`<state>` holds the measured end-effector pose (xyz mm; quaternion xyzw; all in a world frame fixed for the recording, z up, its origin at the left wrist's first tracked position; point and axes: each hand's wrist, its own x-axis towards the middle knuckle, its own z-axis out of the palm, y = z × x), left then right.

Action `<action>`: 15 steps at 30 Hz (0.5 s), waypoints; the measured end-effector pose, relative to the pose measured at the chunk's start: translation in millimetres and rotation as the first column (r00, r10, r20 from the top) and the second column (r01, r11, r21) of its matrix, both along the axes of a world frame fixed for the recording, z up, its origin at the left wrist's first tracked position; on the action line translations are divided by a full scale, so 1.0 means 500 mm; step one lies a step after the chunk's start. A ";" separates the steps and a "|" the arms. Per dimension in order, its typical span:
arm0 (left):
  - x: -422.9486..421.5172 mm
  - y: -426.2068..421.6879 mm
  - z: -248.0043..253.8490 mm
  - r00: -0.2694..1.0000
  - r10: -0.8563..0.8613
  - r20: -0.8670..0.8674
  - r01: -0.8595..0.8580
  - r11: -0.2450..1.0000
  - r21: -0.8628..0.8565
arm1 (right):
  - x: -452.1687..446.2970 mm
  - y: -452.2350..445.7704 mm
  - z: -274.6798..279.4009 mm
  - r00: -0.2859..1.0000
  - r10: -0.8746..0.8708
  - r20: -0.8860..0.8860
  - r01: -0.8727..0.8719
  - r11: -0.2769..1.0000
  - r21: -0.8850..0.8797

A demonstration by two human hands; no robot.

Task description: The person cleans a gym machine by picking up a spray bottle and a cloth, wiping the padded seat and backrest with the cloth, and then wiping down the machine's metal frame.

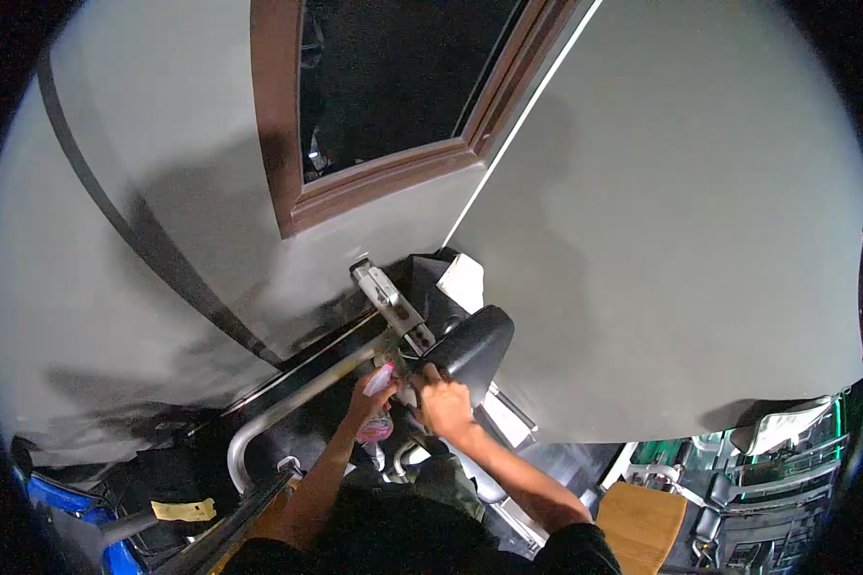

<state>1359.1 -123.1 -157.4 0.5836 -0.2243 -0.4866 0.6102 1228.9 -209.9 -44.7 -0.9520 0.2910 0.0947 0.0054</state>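
Observation:
My left hand [365, 398] is wrapped round a spray bottle [375, 427] with a pinkish body and a pale and pink spray head. My right hand [444, 404] is curled closed against the lower end of a black padded cushion [472, 353]. Something pale shows by its fingers, but what it holds, if anything, is hidden. Just beyond both hands, a metal bracket [393, 307] slants up to the left. A bent metal tube [297, 402] of the same gym machine runs to the left of my left hand.
A grey wall [681, 211] and a brown-framed window [283, 187] stand close in front. To the lower right are a wooden board [637, 525] and more gym equipment [786, 479]. Blue items [68, 503] and a yellow strip [183, 510] lie at lower left.

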 end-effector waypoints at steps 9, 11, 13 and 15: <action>-0.001 -0.008 -0.018 0.999 0.039 -0.007 -0.039 0.999 0.004 | 0.010 -0.062 0.079 0.948 -0.205 0.244 0.208 0.978 0.015; -0.001 -0.006 -0.029 0.999 0.047 -0.011 -0.047 0.999 -0.017 | 0.016 -0.044 0.075 0.964 -0.165 0.209 0.166 0.986 0.013; 0.001 -0.003 -0.032 0.999 0.003 -0.039 -0.002 1.000 0.027 | 0.021 -0.020 0.047 0.992 -0.115 0.049 0.115 0.993 0.002; 0.002 0.003 -0.060 0.995 0.003 -0.097 -0.010 0.998 -0.064 | 0.015 0.011 0.007 0.995 -0.042 -0.091 0.043 0.999 0.007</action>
